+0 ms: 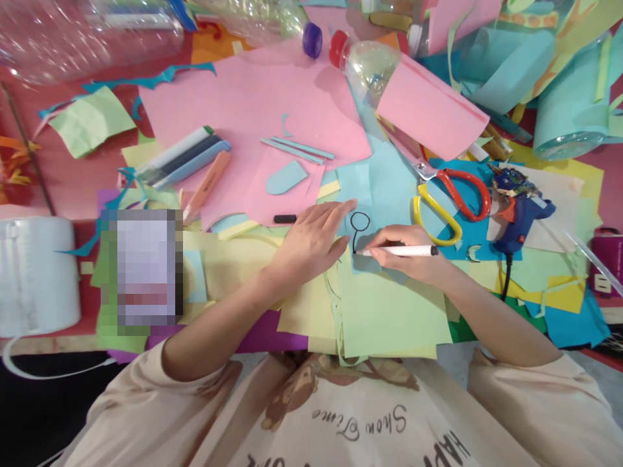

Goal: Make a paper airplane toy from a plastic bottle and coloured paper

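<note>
A white marker [409,250] with a black end sits in my right hand [396,250], gripped between thumb and fingers. Its tip touches a piece of light blue paper [379,201], at the lower end of a black line. That line hangs from a small drawn circle [360,222]. My left hand [318,237] lies flat with fingers stretched out, its fingertips on the left edge of the blue paper. Beside its knuckles is a black marker cap [285,219]. Under both hands spread pale green sheets [394,318] and yellow ones.
Scissors [440,188] with red and yellow handles lie right of the paper, beside a blue glue gun [520,220]. Several markers [189,155] rest at left, above a blurred-out phone [146,266]. Plastic bottles [374,65] and a blue-wrapped bottle [569,104] lie at the back.
</note>
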Demonstrator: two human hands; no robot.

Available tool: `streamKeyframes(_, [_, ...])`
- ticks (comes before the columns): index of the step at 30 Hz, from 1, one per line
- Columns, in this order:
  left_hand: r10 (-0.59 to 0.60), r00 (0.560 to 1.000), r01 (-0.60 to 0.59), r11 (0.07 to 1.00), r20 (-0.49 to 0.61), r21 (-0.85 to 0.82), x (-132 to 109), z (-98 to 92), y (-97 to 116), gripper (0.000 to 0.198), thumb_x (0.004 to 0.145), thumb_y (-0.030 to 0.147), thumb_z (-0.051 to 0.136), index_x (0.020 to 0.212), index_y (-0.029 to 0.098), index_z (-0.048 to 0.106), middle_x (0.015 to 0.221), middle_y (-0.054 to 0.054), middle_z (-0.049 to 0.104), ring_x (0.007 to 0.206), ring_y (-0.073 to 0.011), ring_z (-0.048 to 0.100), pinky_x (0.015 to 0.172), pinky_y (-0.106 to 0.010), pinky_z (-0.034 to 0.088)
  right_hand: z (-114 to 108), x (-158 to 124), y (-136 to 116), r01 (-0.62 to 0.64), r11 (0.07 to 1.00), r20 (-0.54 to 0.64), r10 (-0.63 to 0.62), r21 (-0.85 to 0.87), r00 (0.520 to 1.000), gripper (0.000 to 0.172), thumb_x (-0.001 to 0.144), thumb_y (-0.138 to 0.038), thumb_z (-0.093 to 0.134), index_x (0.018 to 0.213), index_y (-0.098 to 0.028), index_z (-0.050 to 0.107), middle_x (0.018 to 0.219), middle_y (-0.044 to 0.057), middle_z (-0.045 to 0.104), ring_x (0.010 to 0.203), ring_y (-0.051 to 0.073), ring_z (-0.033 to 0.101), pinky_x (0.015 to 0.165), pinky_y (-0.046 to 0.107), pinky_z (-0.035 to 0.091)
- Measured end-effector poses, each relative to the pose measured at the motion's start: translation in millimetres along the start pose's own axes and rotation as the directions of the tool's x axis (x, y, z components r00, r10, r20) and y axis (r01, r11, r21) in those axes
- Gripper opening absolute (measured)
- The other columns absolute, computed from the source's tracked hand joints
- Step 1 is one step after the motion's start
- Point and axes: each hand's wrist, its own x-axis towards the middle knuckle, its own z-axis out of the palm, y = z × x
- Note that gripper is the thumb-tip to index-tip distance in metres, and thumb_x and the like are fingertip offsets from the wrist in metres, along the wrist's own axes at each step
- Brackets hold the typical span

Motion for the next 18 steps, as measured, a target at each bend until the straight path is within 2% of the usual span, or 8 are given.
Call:
streamKeyframes(9, [-0.008,0.999,0.008,1.000,0.033,0.004,0.1,-1.9,1.5,0.048,0.089,0.017,0.050,0.136,0.016,0.041,0.126,-0.013,0.065,0.120,-0.0267,0.059,0.097,-0.045,0.049,-1.7,0.9,-0.3,0.033,0.997,0.020,-0.032,-0.065,0.999,0.014,0.083,-0.025,0.063,0.071,-0.018,0.066,0.067,-0.001,0.065,0.060,0.010,0.054,0.057,0.023,0.039])
streamKeyframes(15, [-0.015,0.999,0.017,0.999,0.039,-0.030,-0.3,-1.3,1.4,0.068,0.087,0.020,0.054,0.147,0.018,0.023,0.130,-0.013,0.063,0.120,-0.0292,0.058,0.098,-0.048,0.047,-2.1,2.3,0.8,0.062,0.995,0.039,-0.059,-0.080,0.998,0.018,0.084,-0.025,0.062,0.068,-0.018,0.064,0.064,-0.001,0.063,0.059,0.011,0.054,0.059,0.025,0.040])
streamKeyframes(18, [0.002,1.000,-0.001,1.000,0.028,-0.028,-0.5,-0.4,0.6,0.070,0.087,0.021,0.055,0.148,0.017,0.021,0.129,-0.013,0.063,0.118,-0.0289,0.059,0.097,-0.047,0.047,-2.2,1.9,0.9,0.054,0.995,0.041,-0.051,-0.082,0.998,0.020,0.084,-0.025,0.062,0.065,-0.018,0.061,0.062,-0.001,0.061,0.059,0.011,0.052,0.059,0.025,0.040])
